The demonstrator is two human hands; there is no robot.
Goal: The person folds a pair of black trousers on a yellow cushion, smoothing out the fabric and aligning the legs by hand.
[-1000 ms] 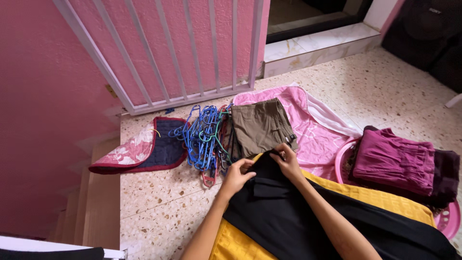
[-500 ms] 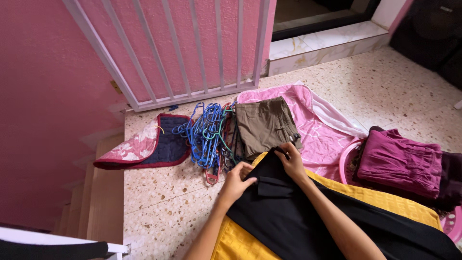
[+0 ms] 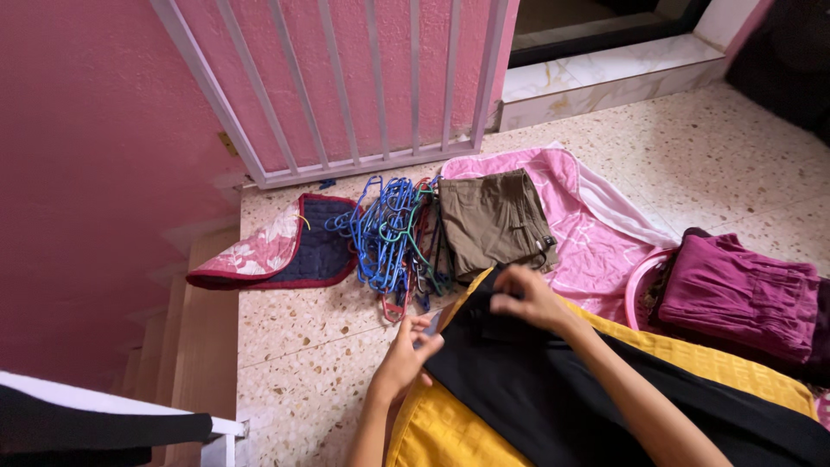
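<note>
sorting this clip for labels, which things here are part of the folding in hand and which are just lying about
In hand:
left hand at the black garment edge
right hand pressing on it
yellow cloth beneath

Lying about:
blue hangers
folded brown shorts
pink sheet
magenta clothes in pink tub
quilted mat

The black garment (image 3: 553, 389) runs off the bottom edge, and the right hand (image 3: 527, 298) is motion-blurred.

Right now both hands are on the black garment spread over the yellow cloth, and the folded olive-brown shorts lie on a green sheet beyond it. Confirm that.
Not quite. In the head view the sheet under the folded olive-brown shorts is pink, not green. The rest stands: the left hand and right hand are both on the black garment, spread over the yellow cloth.
</note>
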